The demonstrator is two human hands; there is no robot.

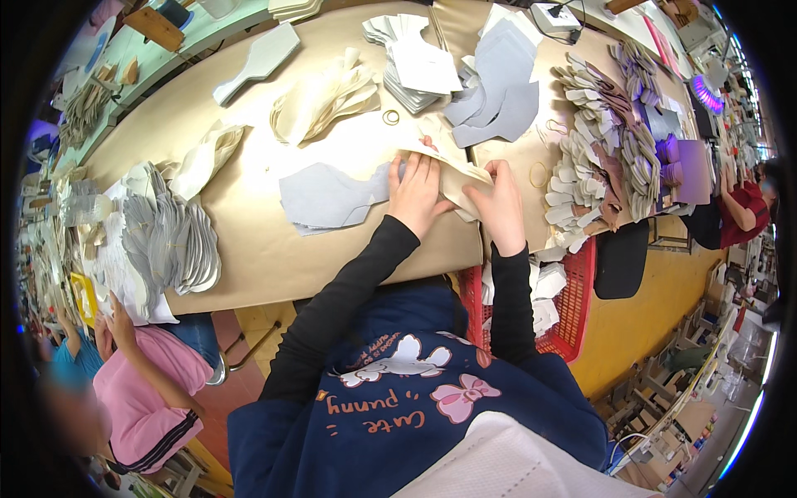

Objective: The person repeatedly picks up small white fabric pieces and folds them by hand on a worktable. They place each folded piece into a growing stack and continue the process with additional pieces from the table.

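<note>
My left hand (415, 189) lies with its fingers stretched out on a cream cut piece (455, 176) of thin sheet material. From the other side, my right hand (498, 202) pinches the edge of that piece between thumb and fingers. The piece is bent or folded, and its lower part is partly hidden by my hands. To the left of my left hand are overlapping grey-blue cut pieces (324, 195), their right end reaching under that hand. A rubber band (391, 118) rests on the table above my hands.
Cream pieces (328, 95), white pieces (415, 62) and grey-blue pieces (502, 79) lie at the back of the brown-covered table (249, 253). Bundles (581, 178) stand at right, grey bundles (170, 241) at left. A red crate (577, 303) sits below. A person in pink (149, 373) works at left.
</note>
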